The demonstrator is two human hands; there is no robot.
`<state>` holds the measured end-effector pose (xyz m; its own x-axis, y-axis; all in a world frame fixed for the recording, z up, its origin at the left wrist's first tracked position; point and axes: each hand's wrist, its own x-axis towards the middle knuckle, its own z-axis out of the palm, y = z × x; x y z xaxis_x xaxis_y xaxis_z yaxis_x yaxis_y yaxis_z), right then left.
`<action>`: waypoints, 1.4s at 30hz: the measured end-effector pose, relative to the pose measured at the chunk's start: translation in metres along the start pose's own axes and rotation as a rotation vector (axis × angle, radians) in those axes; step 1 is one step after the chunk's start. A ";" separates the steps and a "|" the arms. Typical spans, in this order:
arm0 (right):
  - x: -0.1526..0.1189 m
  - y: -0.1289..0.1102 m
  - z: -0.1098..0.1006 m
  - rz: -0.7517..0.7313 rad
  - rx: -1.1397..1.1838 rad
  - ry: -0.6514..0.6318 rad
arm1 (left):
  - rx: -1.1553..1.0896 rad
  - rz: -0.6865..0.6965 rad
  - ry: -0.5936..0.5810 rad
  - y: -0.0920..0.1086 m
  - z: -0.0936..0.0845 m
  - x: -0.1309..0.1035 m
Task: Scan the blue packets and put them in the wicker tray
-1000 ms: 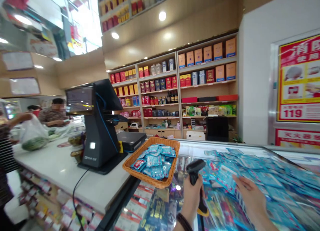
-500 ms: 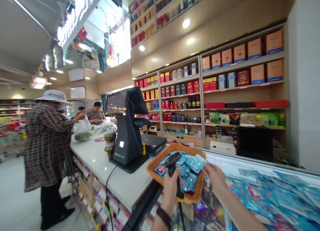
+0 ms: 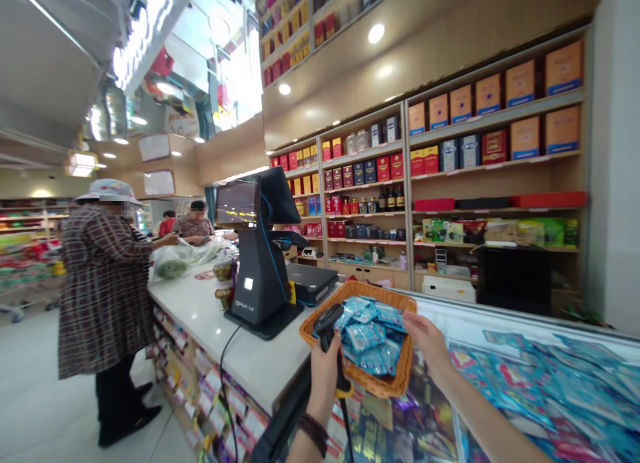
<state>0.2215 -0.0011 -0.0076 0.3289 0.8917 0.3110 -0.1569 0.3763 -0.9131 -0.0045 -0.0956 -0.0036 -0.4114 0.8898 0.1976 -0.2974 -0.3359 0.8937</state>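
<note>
A black handheld barcode scanner with a yellow lower end and a cable is gripped in my left hand. It is held at the left rim of an orange-brown wicker basket. Small shiny blue packets fill the basket in a loose heap. My right hand is at the basket's right rim, its fingers closed on the edge; the fingertips are partly hidden. Right of that arm, a wide spread of blue packets lies on the glass-topped counter.
A black point-of-sale terminal stands on the white counter, with a flat black box beside it. Jars sit left of it. A person in a hat stands across the counter by a plastic bag. Shelves of boxed goods line the wall.
My left hand has moved the scanner from over the packets to the basket's left rim. More of the blue packets show. The person's bag has come down onto the counter.
</note>
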 end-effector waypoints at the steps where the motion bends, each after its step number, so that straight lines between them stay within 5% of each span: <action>1: 0.001 0.000 -0.025 -0.051 -0.072 0.026 | -0.004 -0.002 -0.018 0.000 0.005 -0.004; 10: -0.017 -0.034 -0.280 -0.237 -0.689 0.443 | -0.055 -0.131 -0.289 -0.011 0.093 -0.053; 13: -0.032 -0.039 -0.338 -0.275 -0.975 0.507 | -0.076 -0.170 -0.366 -0.021 0.127 -0.075; 15: -0.044 -0.034 -0.359 -0.270 -1.151 0.506 | -0.100 -0.196 -0.418 -0.030 0.147 -0.089; 20: -0.063 -0.016 -0.360 -0.095 -1.575 0.365 | -0.133 -0.274 -0.517 -0.065 0.184 -0.120; 26: -0.067 -0.020 -0.326 0.052 -1.762 0.251 | -0.041 -0.320 -0.532 -0.103 0.195 -0.137; 36: -0.074 -0.014 -0.273 -0.295 -1.443 0.001 | 0.055 -0.295 -0.578 -0.108 0.188 -0.142; 42: -0.055 -0.004 -0.276 -0.254 -1.320 0.235 | 0.050 -0.292 -0.559 -0.106 0.186 -0.143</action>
<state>0.4616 -0.1206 -0.0943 0.3850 0.7216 0.5754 0.8859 -0.1142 -0.4495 0.2467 -0.1298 -0.0519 0.1973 0.9741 0.1109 -0.2828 -0.0518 0.9578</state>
